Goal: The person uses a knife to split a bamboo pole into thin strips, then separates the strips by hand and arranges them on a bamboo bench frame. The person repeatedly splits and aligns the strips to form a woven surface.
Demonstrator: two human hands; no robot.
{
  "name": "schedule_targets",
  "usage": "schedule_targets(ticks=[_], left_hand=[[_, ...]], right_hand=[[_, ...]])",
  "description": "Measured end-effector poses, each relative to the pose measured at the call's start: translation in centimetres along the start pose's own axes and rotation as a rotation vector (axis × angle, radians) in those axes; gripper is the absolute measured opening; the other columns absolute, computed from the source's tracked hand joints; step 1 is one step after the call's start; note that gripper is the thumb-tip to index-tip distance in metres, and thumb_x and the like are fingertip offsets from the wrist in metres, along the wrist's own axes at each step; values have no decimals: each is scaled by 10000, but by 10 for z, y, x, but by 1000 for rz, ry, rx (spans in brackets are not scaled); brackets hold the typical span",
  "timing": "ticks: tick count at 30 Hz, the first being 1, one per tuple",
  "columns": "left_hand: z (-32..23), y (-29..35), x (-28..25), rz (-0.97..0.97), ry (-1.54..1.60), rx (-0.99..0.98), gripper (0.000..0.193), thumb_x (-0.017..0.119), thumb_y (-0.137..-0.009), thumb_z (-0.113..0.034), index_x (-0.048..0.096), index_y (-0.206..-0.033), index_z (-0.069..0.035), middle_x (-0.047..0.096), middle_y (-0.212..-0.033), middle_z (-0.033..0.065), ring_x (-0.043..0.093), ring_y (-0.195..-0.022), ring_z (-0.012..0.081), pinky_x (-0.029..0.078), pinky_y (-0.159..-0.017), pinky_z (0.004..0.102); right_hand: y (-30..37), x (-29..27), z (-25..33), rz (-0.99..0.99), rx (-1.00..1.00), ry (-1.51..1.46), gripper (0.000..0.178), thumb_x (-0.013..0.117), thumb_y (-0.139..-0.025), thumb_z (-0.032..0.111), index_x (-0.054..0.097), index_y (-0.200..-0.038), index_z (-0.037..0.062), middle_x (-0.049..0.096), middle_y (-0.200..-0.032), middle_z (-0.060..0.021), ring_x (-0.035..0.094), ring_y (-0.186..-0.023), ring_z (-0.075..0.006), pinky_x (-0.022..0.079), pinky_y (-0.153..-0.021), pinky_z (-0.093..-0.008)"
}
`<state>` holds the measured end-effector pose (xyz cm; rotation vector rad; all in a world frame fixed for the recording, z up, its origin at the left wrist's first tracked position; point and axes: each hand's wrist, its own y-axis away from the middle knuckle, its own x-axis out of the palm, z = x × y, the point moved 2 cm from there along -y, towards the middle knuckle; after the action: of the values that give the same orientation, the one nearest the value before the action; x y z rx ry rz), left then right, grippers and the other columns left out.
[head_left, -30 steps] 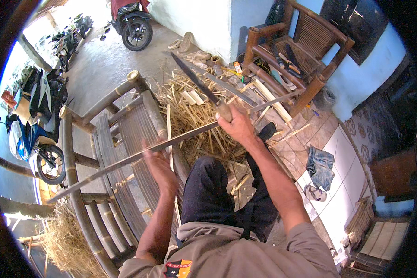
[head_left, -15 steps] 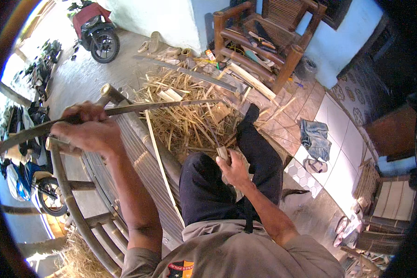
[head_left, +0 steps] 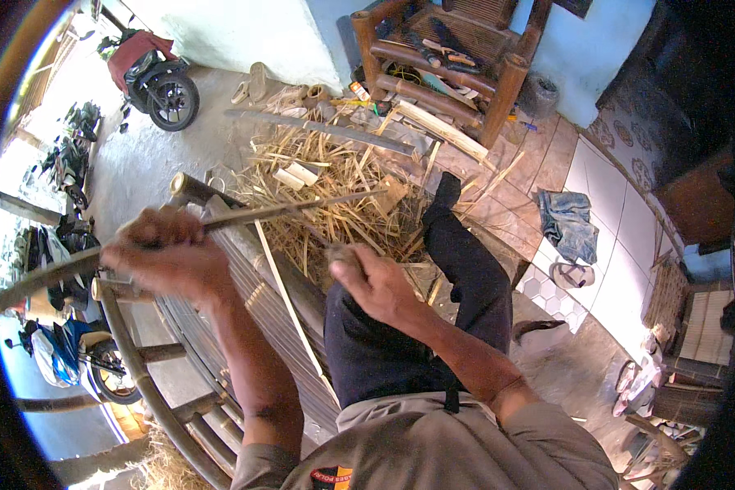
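Left hand (head_left: pixel 167 255) raised on a long strip (head_left: pixel 278 211), right hand (head_left: pixel 376 286) low on a knife (head_left: pixel 340 255)

The clearest label is the badge (head_left: pixel 331 476) on the brown shirt (head_left: pixel 449 445), at the lower edge: pale lettering on a red band, with red, black and yellow fields beneath, partly cut off by the frame. An orange and white packet (head_left: pixel 358 91) near the bamboo chair (head_left: pixel 498 122) looks printed, but its marks are too small to make out.

The left forearm rises steeply from the lower edge, and the hand is lifted out to the person's left, in front of the bamboo seat (head_left: pixel 135 367) as seen from above. Its fingers are curled into a fist around the dark strip, knuckles uppermost. The strip slants across the view, its near end toward the left rim and its thin far end over the heap of shavings (head_left: pixel 359 224).

The right forearm reaches in diagonally, elbow bent, with the hand above the dark trousers (head_left: pixel 474 286) at knee level. Its fingers are closed round the knife's handle, the thumb lying along the top; the blade is too blurred to trace fully. Whether blade and strip touch cannot be told.

A pale strip (head_left: pixel 290 302) lies along the slatted seat, between the forearms. Beyond the heap rests a flat grey bar (head_left: pixel 335 131); off to the right are denim shorts (head_left: pixel 565 224), with a sandal (head_left: pixel 572 274) just beside them.
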<state>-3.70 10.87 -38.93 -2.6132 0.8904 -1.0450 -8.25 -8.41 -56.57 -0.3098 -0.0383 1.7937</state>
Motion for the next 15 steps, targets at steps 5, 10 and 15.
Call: schedule_targets(ticks=[5,10,15], left_hand=[[-10,9,17,198,-32,192,576,386,-1032,-610,324,-689,-152,232,-527,-32,184,-432,68,165,-355,236],[13,12,14,173,-65,324,586,408,-1011,-638,303,-688,-161,219,-533,-47,183,-445,65,159,-382,233],[14,3,17,202,-82,224,619,412,-982,-684,270,-669,-170,202,-538,-51,153,-464,74,130,-407,246]], right_hand=[[-27,10,48,13,-196,-150,403,607,-977,420,548,-1086,37,665,-789,-225,675,-756,-452,530,-635,-518],[-40,38,34,16,-83,34,386,618,-975,381,543,-1052,10,628,-711,-210,681,-706,-419,523,-599,-470],[-41,42,4,61,-66,246,389,598,-986,410,537,-1003,26,645,-692,-225,675,-658,-438,515,-560,-514]])
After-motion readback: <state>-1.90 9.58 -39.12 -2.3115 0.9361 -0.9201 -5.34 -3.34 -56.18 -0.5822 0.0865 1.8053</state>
